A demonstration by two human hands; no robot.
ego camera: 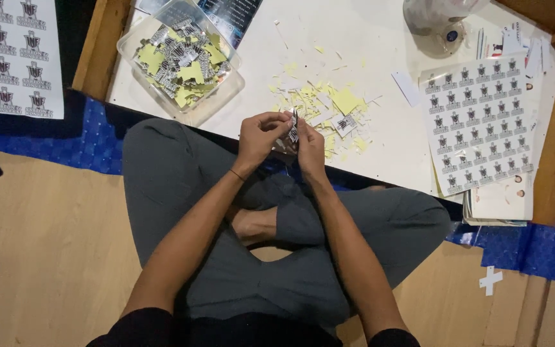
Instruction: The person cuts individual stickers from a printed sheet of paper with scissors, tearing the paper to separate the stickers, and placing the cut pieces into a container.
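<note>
Left fingers: the left hand (258, 136) has its fingers (276, 119) curled in, pinched on the small sticker (293, 128) from its left edge.
Right fingers: the right hand (309, 149) grips the same sticker from the right; its fingertips are mostly hidden behind the piece and the left hand, so the exact hold cannot be told.
Small sticker: a little black-and-white printed piece, held upright between both sets of fingers, just above the near edge of the surface (380, 38) and over the person's crossed legs.
Just beyond the fingers: a loose heap of yellow and white paper scraps (335, 106) lies on the white surface, touching nothing in the hands; one printed cut piece (345, 124) lies among the scraps just right of the fingers.
Further left of the fingers: a clear plastic tub (226, 87) sits at the surface's near left corner, filled with cut stickers and yellow backing bits.
Right of the fingers: a sticker sheet (480, 122) with rows of the same emblem lies well apart, on top of a stack of more sheets that overhangs the surface's edge.
Far beyond the fingers: a crumpled clear bag (438, 19) rests at the far edge.
Far left: another printed sheet (14, 58) lies on the blue mat (91, 138).
Below the fingers: wooden floor (52, 238).
</note>
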